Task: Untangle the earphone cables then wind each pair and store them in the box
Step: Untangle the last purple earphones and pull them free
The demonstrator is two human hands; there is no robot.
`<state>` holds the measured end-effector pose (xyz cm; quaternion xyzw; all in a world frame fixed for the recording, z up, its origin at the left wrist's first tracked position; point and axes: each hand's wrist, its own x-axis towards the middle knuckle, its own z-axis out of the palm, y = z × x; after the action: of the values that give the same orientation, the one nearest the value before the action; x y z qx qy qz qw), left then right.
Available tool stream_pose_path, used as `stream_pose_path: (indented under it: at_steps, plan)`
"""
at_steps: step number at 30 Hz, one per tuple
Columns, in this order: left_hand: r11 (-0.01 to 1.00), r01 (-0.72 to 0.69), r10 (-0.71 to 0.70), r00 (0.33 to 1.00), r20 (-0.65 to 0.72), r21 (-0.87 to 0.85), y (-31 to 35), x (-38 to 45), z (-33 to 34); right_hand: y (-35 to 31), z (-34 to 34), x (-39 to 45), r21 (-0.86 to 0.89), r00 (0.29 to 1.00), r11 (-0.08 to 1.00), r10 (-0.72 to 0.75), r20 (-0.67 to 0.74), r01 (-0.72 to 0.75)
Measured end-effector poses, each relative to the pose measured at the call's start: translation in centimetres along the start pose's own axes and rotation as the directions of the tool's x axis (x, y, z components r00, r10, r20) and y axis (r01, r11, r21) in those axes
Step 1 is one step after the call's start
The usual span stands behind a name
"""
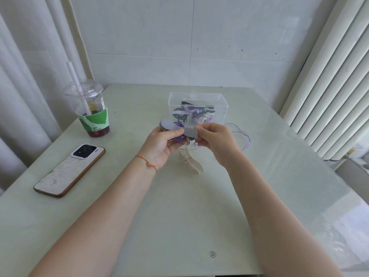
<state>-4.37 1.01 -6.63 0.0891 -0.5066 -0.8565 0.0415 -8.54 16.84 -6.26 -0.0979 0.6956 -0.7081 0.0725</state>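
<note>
My left hand (160,144) holds a coil of purple earphone cable (178,136) together with a grey strap-like cable tie (179,129) that lies across it. My right hand (214,138) pinches the tie's right end. Loose purple cable (244,136) trails from my hands to the right over the table. Behind my hands stands a clear plastic box (199,96) with several wound earphones in black, purple and beige, each wrapped in a tie. Two beige ties (192,162) lie on the table just below my hands.
A phone (67,172) lies face down at the left. A plastic cup (92,112) with a straw and green sleeve stands behind it. The pale green table (189,216) meets a wall at the back, with curtains at left and right.
</note>
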Motion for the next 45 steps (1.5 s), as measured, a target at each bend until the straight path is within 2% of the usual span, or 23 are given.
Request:
stream_pose_path:
  at_steps: [5,8,11,15,21,24,28,30,34,38,42,45]
  plan:
    - [0.999,-0.022,0.021,0.999,-0.032,-0.028,-0.4,0.2,0.1,-0.1,0.1,0.0,0.115,0.999,0.993,0.037,0.030,-0.040]
    - [0.999,-0.031,0.031,1.000,0.001,0.009,-0.4,0.2,-0.1,0.0,0.7,-0.3,0.091,0.996,0.995,0.026,0.088,-0.034]
    - [0.999,-0.028,0.028,1.000,0.006,0.032,-0.3,0.1,-0.1,-0.2,0.6,-0.3,0.064,0.998,0.998,0.014,0.053,-0.018]
    - [0.998,0.003,-0.006,0.999,0.046,0.058,0.5,-0.3,0.2,-0.8,-0.2,-0.2,-0.027,1.000,1.000,-0.007,-0.017,0.007]
    - [0.978,0.004,0.006,0.999,-0.049,0.210,2.6,0.2,0.2,-3.2,-0.4,-0.4,-0.228,0.997,0.971,-0.080,-0.020,0.074]
    - [0.985,0.046,-0.036,0.997,-0.061,0.167,3.3,0.2,0.4,-4.4,-0.1,-0.6,-0.303,0.992,0.947,-0.120,-0.029,0.106]
    - [0.989,0.115,-0.116,0.993,0.003,0.092,4.4,0.0,0.1,-5.4,-0.3,-1.0,-0.380,0.989,0.916,-0.144,-0.020,0.126]
    - [0.979,0.115,-0.124,0.991,0.047,0.167,4.7,-0.1,-0.3,-5.8,-0.5,-1.2,-0.431,0.988,0.892,-0.155,0.000,0.140]
    - [0.899,0.052,-0.097,0.992,0.082,0.436,4.8,-0.4,-0.5,-6.5,-0.5,-1.3,-0.553,0.980,0.815,-0.196,0.021,0.175]
    - [0.853,0.001,-0.022,0.999,0.035,0.522,5.1,-0.1,-0.7,-6.7,-0.7,-1.4,-0.539,0.981,0.826,-0.194,0.004,0.166]
    - [0.929,0.016,-0.043,0.997,0.064,0.369,5.3,0.1,-1.1,-6.5,-1.4,-1.3,-0.421,0.990,0.900,-0.139,-0.030,0.114]
    - [0.948,-0.062,0.038,0.996,0.082,0.312,4.8,0.1,-0.9,-6.1,-1.3,-1.0,-0.331,0.992,0.940,-0.113,-0.063,0.086]
